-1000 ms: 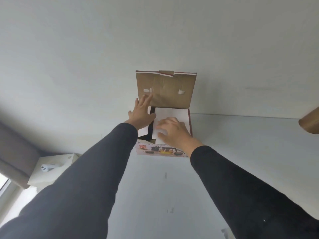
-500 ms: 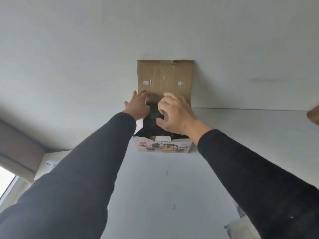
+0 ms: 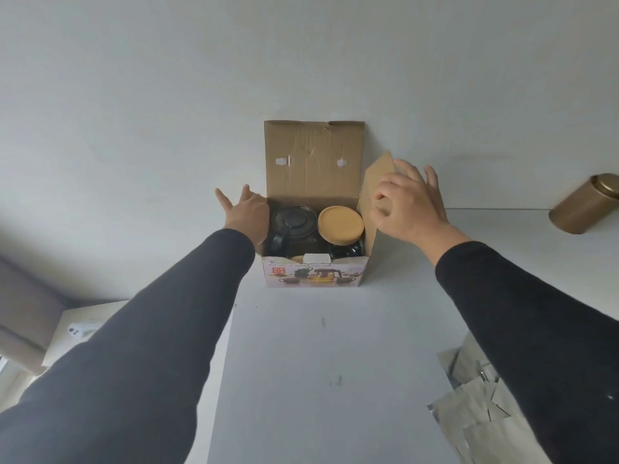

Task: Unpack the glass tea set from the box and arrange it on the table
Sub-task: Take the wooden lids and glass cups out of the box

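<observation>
I see the cardboard box point(image 3: 313, 271) standing open at the far middle of the white table point(image 3: 318, 363), its back against the pale wall point(image 3: 167, 95), with the big lid flap point(image 3: 313, 159) upright behind it. Inside, the contents are hard to read: at the left a dark glass teapot point(image 3: 293, 226) seen from above, at the right a round bamboo lid point(image 3: 340, 223) over another dark glass piece whose shape I can't make out. A small white card point(image 3: 316, 257) lies at the near inner edge, and whatever sits under it is hidden.

My left hand point(image 3: 246, 214) is at the box's left side, fingers spread and open, palm against the left wall; whether a side flap lies beneath it I can't tell. My right hand point(image 3: 407, 202) pinches the right side flap point(image 3: 376, 192) between thumb and fingers, holding it turned outward.

At the far right a brass-coloured tin point(image 3: 584, 204) stands on the table, partly cut off by the frame edge. Near right, silvery foil packets point(image 3: 475, 413) lie partly hidden behind my sleeve. Off the table's left edge I see a low white cabinet point(image 3: 87, 316) carrying a small white object too blurred to name.
</observation>
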Demonstrator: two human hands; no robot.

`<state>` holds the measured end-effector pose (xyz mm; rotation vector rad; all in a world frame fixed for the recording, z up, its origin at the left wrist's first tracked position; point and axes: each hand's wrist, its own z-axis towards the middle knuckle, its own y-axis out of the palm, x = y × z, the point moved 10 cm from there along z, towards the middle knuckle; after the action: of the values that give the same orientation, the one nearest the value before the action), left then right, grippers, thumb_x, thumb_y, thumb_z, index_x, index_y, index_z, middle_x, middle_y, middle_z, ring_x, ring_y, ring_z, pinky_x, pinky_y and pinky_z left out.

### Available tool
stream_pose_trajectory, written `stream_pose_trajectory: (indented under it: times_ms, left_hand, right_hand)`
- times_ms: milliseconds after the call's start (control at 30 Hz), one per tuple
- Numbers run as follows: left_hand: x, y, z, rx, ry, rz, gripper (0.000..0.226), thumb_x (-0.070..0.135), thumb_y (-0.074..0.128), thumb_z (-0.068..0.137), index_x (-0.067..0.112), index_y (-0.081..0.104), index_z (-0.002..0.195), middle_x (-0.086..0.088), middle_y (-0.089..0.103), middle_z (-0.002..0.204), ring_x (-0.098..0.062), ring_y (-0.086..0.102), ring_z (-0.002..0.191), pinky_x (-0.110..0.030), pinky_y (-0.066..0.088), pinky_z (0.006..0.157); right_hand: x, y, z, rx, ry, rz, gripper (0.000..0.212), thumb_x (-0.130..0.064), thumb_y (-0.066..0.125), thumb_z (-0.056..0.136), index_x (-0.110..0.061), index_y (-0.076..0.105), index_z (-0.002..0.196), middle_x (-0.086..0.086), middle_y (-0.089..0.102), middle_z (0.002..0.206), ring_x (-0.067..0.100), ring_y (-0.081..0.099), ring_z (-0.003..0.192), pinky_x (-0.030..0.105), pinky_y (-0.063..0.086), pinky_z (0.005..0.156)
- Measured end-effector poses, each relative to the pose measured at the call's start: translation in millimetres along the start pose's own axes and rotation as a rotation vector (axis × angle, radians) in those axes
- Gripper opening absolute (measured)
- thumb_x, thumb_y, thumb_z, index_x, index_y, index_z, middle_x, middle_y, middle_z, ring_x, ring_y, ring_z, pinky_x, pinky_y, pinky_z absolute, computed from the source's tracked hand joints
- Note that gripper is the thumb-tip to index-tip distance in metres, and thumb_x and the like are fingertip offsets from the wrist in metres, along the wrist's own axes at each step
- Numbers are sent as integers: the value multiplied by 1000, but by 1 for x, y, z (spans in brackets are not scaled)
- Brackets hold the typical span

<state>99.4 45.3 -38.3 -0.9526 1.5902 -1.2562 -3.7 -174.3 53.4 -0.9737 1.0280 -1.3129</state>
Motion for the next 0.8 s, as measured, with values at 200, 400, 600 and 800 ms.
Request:
stream_pose_trajectory:
  times_ms: [200, 400, 600, 800]
  left_hand:
    - [49, -33, -20, 293, 328, 152, 29, 3, 60, 85, 19, 64, 109, 0, 59, 109, -22, 51, 112, -45, 26, 106]
    - [86, -9, -24, 39, 501, -64, 29, 27, 66, 88, 21, 64, 117, 1, 67, 112, -19, 62, 103, -31, 47, 89]
    - [89, 5, -22, -105, 431, -189, 41, 15, 64, 90, 20, 58, 130, -3, 65, 121, -22, 63, 108, -27, 49, 92]
    - [96, 19, -17, -184, 439, -167, 43, 10, 61, 91, 20, 55, 133, -3, 63, 126, -24, 62, 111, -30, 49, 98]
  right_hand:
    - [39, 24, -8, -257, 232, -295, 42, -47, 42, 89, -15, 68, 99, 4, 69, 100, 27, 47, 123, 55, -5, 115]
    - [37, 71, -18, -342, 305, 83, 38, -34, 50, 92, -10, 57, 121, 12, 61, 120, 31, 55, 110, 37, 42, 95]
    - [-5, 97, 9, -300, 189, 343, 53, -42, 65, 83, -13, 54, 126, 9, 57, 124, 28, 52, 111, 36, 46, 90]
    - [-18, 122, 33, -384, 221, 354, 81, -57, 67, 76, -14, 40, 139, 10, 48, 138, 30, 45, 125, 40, 40, 100]
